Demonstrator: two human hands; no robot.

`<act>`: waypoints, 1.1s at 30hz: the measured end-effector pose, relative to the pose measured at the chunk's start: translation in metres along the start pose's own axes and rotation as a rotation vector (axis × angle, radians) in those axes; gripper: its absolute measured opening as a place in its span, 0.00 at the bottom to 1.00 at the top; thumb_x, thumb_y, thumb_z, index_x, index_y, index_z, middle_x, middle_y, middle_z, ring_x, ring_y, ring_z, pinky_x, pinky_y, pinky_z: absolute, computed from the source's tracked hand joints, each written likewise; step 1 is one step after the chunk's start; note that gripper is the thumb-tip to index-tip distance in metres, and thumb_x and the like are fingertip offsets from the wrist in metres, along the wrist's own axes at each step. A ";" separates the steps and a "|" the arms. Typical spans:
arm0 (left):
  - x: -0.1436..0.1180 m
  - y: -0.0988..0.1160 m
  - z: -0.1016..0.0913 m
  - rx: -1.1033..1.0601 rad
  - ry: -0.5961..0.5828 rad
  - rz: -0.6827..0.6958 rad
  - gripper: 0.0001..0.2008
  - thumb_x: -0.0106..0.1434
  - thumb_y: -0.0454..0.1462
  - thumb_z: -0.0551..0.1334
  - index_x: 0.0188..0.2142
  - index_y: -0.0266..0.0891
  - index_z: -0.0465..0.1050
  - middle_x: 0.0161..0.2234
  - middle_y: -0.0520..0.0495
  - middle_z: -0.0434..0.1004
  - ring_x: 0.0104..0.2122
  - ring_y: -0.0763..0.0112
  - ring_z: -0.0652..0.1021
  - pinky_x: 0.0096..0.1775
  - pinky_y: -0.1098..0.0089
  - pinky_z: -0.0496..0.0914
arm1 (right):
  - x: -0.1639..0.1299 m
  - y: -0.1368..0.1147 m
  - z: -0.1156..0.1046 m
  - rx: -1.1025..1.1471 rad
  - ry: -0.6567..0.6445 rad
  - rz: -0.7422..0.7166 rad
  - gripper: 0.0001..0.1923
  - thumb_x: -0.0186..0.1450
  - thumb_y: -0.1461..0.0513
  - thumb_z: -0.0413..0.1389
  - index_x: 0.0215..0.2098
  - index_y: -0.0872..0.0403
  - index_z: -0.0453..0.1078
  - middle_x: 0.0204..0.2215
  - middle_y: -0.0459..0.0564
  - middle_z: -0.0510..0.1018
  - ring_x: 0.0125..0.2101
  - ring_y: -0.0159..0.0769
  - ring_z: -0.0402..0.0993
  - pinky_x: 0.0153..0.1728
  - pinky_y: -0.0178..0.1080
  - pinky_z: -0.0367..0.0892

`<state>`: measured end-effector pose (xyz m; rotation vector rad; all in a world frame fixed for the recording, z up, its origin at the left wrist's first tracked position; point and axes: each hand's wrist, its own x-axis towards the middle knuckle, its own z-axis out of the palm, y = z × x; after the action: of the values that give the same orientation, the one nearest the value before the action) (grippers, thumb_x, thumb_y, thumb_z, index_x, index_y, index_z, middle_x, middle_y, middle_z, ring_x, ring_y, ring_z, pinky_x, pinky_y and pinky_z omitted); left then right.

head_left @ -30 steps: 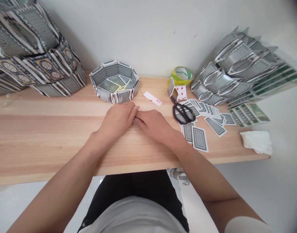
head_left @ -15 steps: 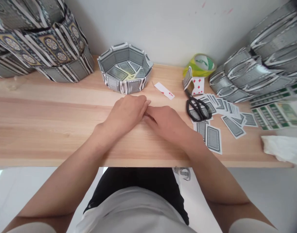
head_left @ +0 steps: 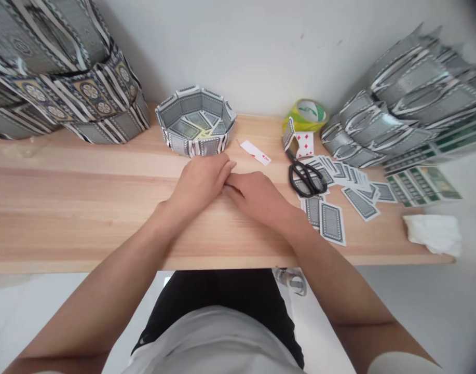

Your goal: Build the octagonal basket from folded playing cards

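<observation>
On the wooden tabletop, my left hand (head_left: 205, 175) and my right hand (head_left: 257, 196) meet at the fingertips, backs turned up. Both have their fingers bent in and pressed together; whatever may be under or inside them is hidden. Just beyond my left hand stands a round basket (head_left: 189, 145) made of folded playing cards, with more cards and something yellow lying inside. A cut strip of playing card (head_left: 255, 152) with red marks lies a little past my right hand. Black-handled scissors (head_left: 308, 179) rest on loose cards to the right.
Loose playing cards (head_left: 332, 223) spread across the right side. Behind them are a folded card piece (head_left: 304, 144) and a yellow-green tape roll (head_left: 308, 115). Tall folded-card structures stand at left (head_left: 105, 127) and right (head_left: 409, 88). A white tissue (head_left: 433, 232) lies near the right edge.
The view has shifted slightly, so things on the right sit further left in the picture. My hands stay together on the table, with hardly any movement.
</observation>
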<state>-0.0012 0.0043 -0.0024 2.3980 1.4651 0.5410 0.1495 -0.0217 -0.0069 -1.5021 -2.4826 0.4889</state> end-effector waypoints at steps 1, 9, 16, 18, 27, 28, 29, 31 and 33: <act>0.000 -0.001 0.000 -0.020 0.023 0.001 0.16 0.68 0.39 0.50 0.26 0.38 0.67 0.23 0.49 0.68 0.26 0.69 0.67 0.30 0.68 0.57 | 0.000 0.001 0.001 0.025 0.017 -0.008 0.14 0.70 0.60 0.46 0.41 0.56 0.73 0.36 0.53 0.81 0.34 0.39 0.75 0.33 0.36 0.57; 0.003 -0.007 0.005 -0.192 0.169 0.025 0.16 0.67 0.39 0.50 0.26 0.37 0.68 0.24 0.49 0.72 0.27 0.70 0.70 0.31 0.70 0.59 | 0.004 0.007 0.008 0.158 0.140 -0.027 0.10 0.67 0.63 0.50 0.33 0.56 0.72 0.30 0.50 0.78 0.29 0.35 0.71 0.32 0.35 0.56; 0.002 -0.005 0.003 -0.263 0.249 -0.028 0.13 0.66 0.38 0.51 0.31 0.38 0.72 0.27 0.49 0.75 0.29 0.70 0.72 0.34 0.70 0.62 | 0.004 0.005 0.007 0.245 0.174 -0.023 0.10 0.66 0.64 0.49 0.28 0.55 0.67 0.24 0.45 0.74 0.26 0.32 0.68 0.30 0.33 0.54; 0.002 -0.004 0.002 -0.288 0.271 -0.036 0.12 0.66 0.37 0.51 0.32 0.38 0.71 0.28 0.50 0.75 0.30 0.70 0.72 0.35 0.70 0.63 | 0.004 0.005 0.006 0.255 0.182 -0.020 0.10 0.67 0.64 0.49 0.27 0.54 0.66 0.23 0.45 0.73 0.26 0.32 0.67 0.30 0.33 0.53; 0.002 -0.003 0.004 -0.329 0.213 0.005 0.11 0.66 0.37 0.52 0.32 0.38 0.70 0.28 0.50 0.74 0.30 0.70 0.72 0.35 0.70 0.62 | 0.008 0.007 0.011 0.206 0.186 -0.007 0.08 0.63 0.66 0.49 0.28 0.55 0.66 0.22 0.45 0.72 0.23 0.31 0.63 0.26 0.32 0.51; 0.002 -0.003 0.005 -0.329 0.205 0.006 0.11 0.66 0.37 0.52 0.31 0.38 0.70 0.28 0.51 0.74 0.30 0.71 0.71 0.34 0.70 0.61 | 0.008 0.007 0.012 0.200 0.190 -0.006 0.07 0.63 0.66 0.49 0.28 0.55 0.67 0.22 0.45 0.72 0.23 0.31 0.63 0.26 0.32 0.51; 0.002 -0.003 0.005 -0.328 0.200 0.008 0.11 0.66 0.37 0.52 0.31 0.38 0.70 0.27 0.51 0.73 0.29 0.71 0.71 0.34 0.70 0.61 | 0.008 0.008 0.013 0.193 0.193 -0.004 0.07 0.62 0.66 0.49 0.28 0.55 0.67 0.23 0.46 0.72 0.23 0.31 0.62 0.26 0.32 0.51; 0.002 -0.004 0.006 -0.325 0.188 0.015 0.12 0.66 0.38 0.51 0.30 0.38 0.69 0.27 0.51 0.73 0.29 0.71 0.70 0.33 0.70 0.61 | 0.009 0.008 0.014 0.184 0.196 -0.001 0.06 0.62 0.66 0.49 0.29 0.56 0.68 0.23 0.46 0.73 0.22 0.31 0.62 0.25 0.33 0.50; 0.002 -0.005 0.006 -0.318 0.179 0.022 0.12 0.66 0.38 0.51 0.30 0.38 0.69 0.26 0.51 0.71 0.28 0.71 0.69 0.32 0.71 0.60 | 0.009 0.009 0.014 0.181 0.201 -0.004 0.06 0.62 0.66 0.50 0.30 0.56 0.68 0.23 0.47 0.73 0.22 0.31 0.62 0.25 0.33 0.50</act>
<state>-0.0014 0.0082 -0.0096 2.1640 1.3050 0.9383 0.1479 -0.0122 -0.0239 -1.4024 -2.2246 0.5185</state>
